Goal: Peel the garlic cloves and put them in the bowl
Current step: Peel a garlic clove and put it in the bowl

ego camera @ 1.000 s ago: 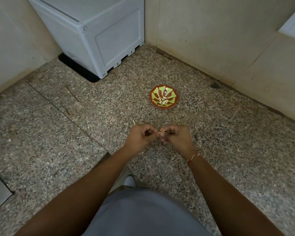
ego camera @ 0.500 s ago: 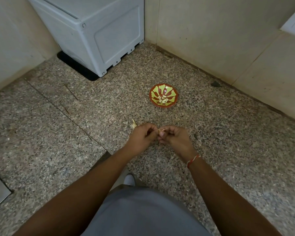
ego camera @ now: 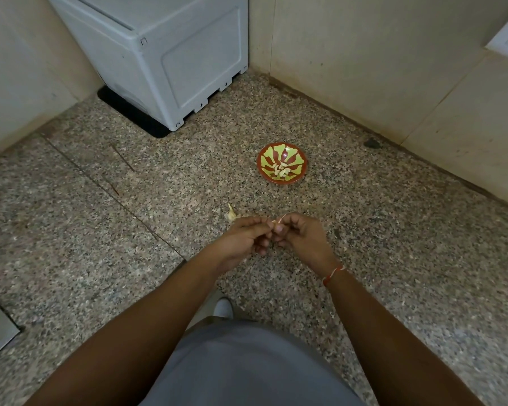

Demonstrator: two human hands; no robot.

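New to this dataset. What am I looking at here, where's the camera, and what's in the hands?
There is no machine: a person works with two bare hands. The single picture comes from a wide-angle camera worn on the head, looking forward and down, so the forearms come in from the bottom edge.

The left hand and the right hand meet above a speckled stone floor. Together they pinch a small garlic clove; only a pale sliver of it and its skin shows between the fingertips.

Farther ahead on the floor stands a red and green bowl holding several pale peeled cloves. A scrap that looks like garlic skin shows just beyond the left hand. A white appliance stands in the corner.
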